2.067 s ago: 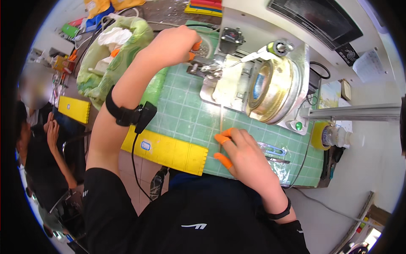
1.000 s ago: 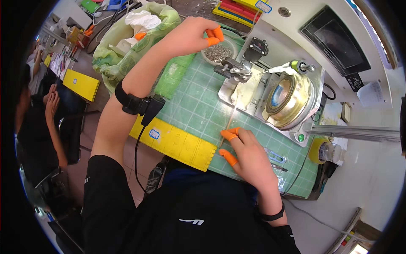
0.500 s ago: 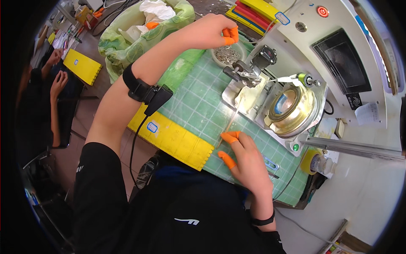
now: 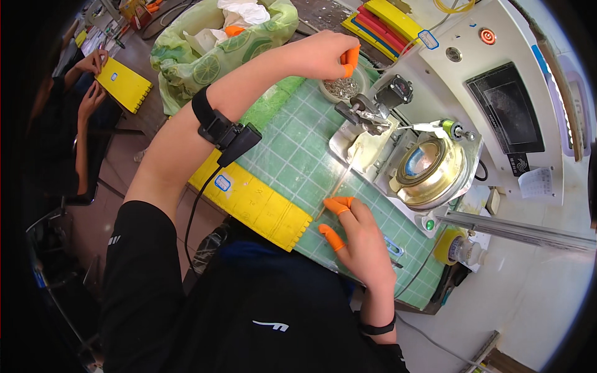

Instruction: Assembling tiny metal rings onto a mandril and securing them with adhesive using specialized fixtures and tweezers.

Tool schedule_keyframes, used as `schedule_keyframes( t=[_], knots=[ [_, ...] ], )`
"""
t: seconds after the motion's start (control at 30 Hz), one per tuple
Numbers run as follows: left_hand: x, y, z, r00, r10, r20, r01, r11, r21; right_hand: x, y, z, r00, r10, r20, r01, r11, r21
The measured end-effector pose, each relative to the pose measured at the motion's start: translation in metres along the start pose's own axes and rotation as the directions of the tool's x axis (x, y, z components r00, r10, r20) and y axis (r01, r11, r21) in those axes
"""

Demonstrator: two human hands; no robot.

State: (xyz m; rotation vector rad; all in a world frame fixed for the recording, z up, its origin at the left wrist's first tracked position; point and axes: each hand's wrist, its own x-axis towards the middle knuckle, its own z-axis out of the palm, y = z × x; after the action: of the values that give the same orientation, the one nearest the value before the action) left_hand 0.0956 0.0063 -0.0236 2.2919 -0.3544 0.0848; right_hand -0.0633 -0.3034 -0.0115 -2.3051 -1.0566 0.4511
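At upper centre my curled left hand point(image 4: 333, 57), contents hidden, partly covers one bowl point(image 4: 363, 82) of metal bits point(image 4: 342, 89), while below centre my half-open right hand point(image 4: 362, 245) has a fingertip at one thin stick point(image 4: 340, 181), beside one yellow board point(image 4: 252, 202).

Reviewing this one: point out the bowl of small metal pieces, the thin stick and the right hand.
Bowl point(image 4: 364, 80): head view, on the right side of its rim.
Thin stick point(image 4: 341, 182): head view, about midway along its visible length.
Right hand point(image 4: 362, 244): head view, on the back of the hand.
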Motion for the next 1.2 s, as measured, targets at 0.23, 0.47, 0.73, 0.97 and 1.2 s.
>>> schedule_keyframes(
  t=[0.23, 0.47, 0.73, 0.97, 1.2],
  knots=[
    [0.003, -0.009, 0.003, 0.994, 0.113, -0.013, -0.112, 0.993, 0.025, -0.001, 0.001, 0.002, 1.000, 0.003, -0.001, -0.003, 1.000, -0.002],
    [0.001, 0.007, -0.004, 0.997, 0.063, 0.051, -0.066, 0.995, 0.069, -0.001, 0.000, 0.001, 1.000, -0.001, -0.003, 0.001, 1.000, -0.002],
    [0.006, 0.007, -0.007, 0.994, 0.080, 0.076, -0.089, 0.988, 0.125, -0.001, 0.000, 0.000, 1.000, -0.002, -0.004, 0.002, 1.000, 0.018],
    [0.010, 0.014, -0.013, 0.987, 0.082, 0.139, -0.104, 0.981, 0.161, -0.002, 0.001, 0.000, 1.000, -0.002, -0.003, 0.002, 0.999, 0.033],
    [0.017, 0.025, -0.006, 0.969, 0.118, 0.217, -0.191, 0.914, 0.358, -0.005, 0.003, 0.000, 1.000, -0.007, -0.001, 0.007, 0.999, 0.039]
  ],
)
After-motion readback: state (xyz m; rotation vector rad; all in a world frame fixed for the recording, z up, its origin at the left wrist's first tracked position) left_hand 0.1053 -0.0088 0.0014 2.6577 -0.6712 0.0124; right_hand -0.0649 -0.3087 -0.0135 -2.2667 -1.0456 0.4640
